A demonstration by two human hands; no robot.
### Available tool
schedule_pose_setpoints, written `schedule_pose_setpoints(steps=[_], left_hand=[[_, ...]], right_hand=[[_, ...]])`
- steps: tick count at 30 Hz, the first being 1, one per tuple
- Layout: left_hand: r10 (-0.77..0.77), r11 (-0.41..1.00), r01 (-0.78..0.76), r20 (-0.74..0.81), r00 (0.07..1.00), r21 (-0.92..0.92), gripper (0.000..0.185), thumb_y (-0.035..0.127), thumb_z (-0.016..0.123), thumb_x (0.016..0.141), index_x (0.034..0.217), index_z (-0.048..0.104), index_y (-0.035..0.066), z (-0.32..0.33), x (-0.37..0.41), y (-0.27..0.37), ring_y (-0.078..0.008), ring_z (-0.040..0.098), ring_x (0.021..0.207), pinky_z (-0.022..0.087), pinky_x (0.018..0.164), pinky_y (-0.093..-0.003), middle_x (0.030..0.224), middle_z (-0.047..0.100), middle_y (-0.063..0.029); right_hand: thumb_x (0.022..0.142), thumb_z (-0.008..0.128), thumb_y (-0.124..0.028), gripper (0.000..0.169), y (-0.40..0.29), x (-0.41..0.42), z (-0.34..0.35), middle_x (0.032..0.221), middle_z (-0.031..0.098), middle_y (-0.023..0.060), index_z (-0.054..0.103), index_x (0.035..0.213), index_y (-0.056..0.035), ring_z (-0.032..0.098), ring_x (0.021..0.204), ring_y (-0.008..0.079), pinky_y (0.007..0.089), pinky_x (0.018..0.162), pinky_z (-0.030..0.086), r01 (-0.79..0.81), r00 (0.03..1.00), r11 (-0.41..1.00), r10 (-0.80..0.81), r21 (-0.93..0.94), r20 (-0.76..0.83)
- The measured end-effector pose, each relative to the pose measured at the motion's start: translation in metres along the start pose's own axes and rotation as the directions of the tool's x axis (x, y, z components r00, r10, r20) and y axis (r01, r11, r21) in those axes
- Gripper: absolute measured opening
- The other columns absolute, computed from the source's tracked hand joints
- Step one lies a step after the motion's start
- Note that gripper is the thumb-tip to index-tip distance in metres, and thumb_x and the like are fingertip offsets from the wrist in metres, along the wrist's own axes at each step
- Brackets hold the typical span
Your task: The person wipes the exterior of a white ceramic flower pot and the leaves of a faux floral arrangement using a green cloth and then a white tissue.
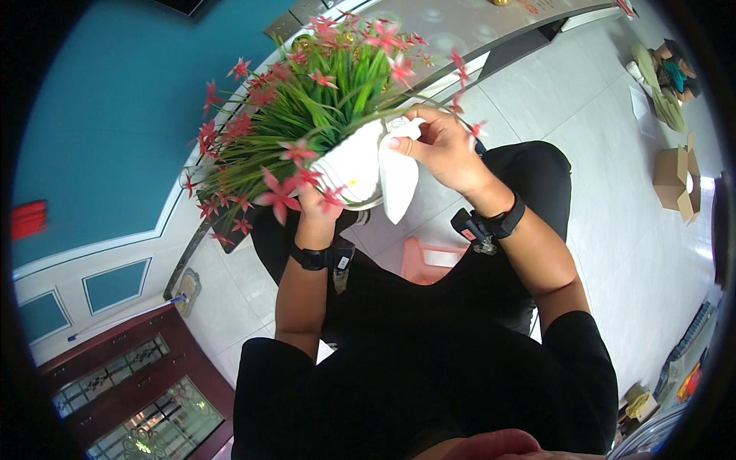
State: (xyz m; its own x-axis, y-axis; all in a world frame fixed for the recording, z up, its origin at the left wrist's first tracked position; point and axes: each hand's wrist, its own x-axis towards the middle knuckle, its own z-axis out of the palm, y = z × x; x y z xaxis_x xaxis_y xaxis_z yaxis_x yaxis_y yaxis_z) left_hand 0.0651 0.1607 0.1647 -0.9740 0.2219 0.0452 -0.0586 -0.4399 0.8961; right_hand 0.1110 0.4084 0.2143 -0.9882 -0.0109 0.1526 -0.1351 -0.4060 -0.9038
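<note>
A white flower pot (351, 167) with green grass-like leaves and red star-shaped artificial flowers (279, 195) is tilted in front of me, its leaves pointing up and left. My left hand (319, 204) grips the pot's lower left side, its fingers partly hidden by flowers. My right hand (443, 146) pinches a white cloth or tissue (398, 178) between thumb and fingers, against the pot's right side. The cloth hangs down past the base of the pot. Some flowers are blurred.
A grey-topped cabinet (460, 29) runs along the wall beyond the plant. A pink plastic stool (414, 261) shows between my legs. To the right, an open cardboard box (673, 178) stands on the tiled floor, near another person (661, 86). A dark red door (144, 391) is at lower left.
</note>
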Motion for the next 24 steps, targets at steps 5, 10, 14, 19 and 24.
schedule_pose_setpoints(steps=[5,10,14,19,24], left_hand=[[-0.023,0.988,0.021,-0.012,1.000,-0.151,0.095,0.078,0.041,0.084,0.148,0.037,0.007,0.033,0.005,0.033,-0.0338,0.045,0.135,0.035,0.112,-0.0500,0.149,0.044,-0.0137],[0.075,0.768,0.077,0.208,0.975,-0.636,0.098,0.081,0.035,0.083,0.152,0.031,0.012,0.043,0.012,0.052,-0.0382,0.037,0.140,0.030,0.114,-0.0592,0.155,0.036,-0.0134],[0.173,0.587,0.154,0.308,0.935,-0.795,0.102,0.082,0.036,0.082,0.154,0.026,0.011,0.053,0.021,0.058,-0.0410,0.035,0.140,0.029,0.114,-0.0621,0.156,0.032,-0.0158],[0.115,0.630,0.078,0.193,0.974,-0.773,0.102,0.083,0.037,0.081,0.155,0.025,0.013,0.045,0.029,0.054,-0.0406,0.033,0.142,0.027,0.114,-0.0632,0.157,0.030,-0.0152],[0.139,0.541,0.247,0.375,0.916,-0.804,0.096,0.079,0.035,0.085,0.155,0.024,0.014,0.050,0.032,0.053,-0.0371,0.029,0.144,0.021,0.118,-0.0587,0.158,0.029,-0.0113]], right_hand=[[0.087,0.076,-0.012,0.024,-0.007,0.010,-0.007,0.087,0.067,0.0018,0.063,0.102,0.0012,0.061,0.079,0.0068,0.0235,0.071,0.050,-0.046,0.998,0.981,0.038,-0.187,-0.048],[0.091,0.073,-0.022,0.028,-0.024,0.051,-0.038,0.090,0.068,0.0018,0.064,0.107,-0.0009,0.062,0.080,0.0083,0.0248,0.071,0.050,-0.041,0.996,0.943,0.014,-0.329,-0.085],[0.090,0.073,-0.027,0.039,-0.046,0.120,-0.086,0.097,0.068,0.0025,0.064,0.118,-0.0026,0.062,0.084,0.0097,0.0241,0.071,0.049,-0.136,0.986,0.852,0.065,-0.506,-0.155],[0.084,0.073,-0.021,0.031,-0.018,0.187,-0.168,0.089,0.069,0.0062,0.066,0.107,-0.0006,0.065,0.074,0.0132,0.0284,0.062,0.049,-0.256,0.954,0.615,0.035,-0.746,-0.298],[0.072,0.072,-0.024,0.033,0.033,0.231,-0.217,0.083,0.070,0.0192,0.066,0.089,0.0037,0.069,0.077,0.0285,0.0390,0.070,0.053,-0.232,0.959,0.217,-0.109,-0.948,-0.260]])
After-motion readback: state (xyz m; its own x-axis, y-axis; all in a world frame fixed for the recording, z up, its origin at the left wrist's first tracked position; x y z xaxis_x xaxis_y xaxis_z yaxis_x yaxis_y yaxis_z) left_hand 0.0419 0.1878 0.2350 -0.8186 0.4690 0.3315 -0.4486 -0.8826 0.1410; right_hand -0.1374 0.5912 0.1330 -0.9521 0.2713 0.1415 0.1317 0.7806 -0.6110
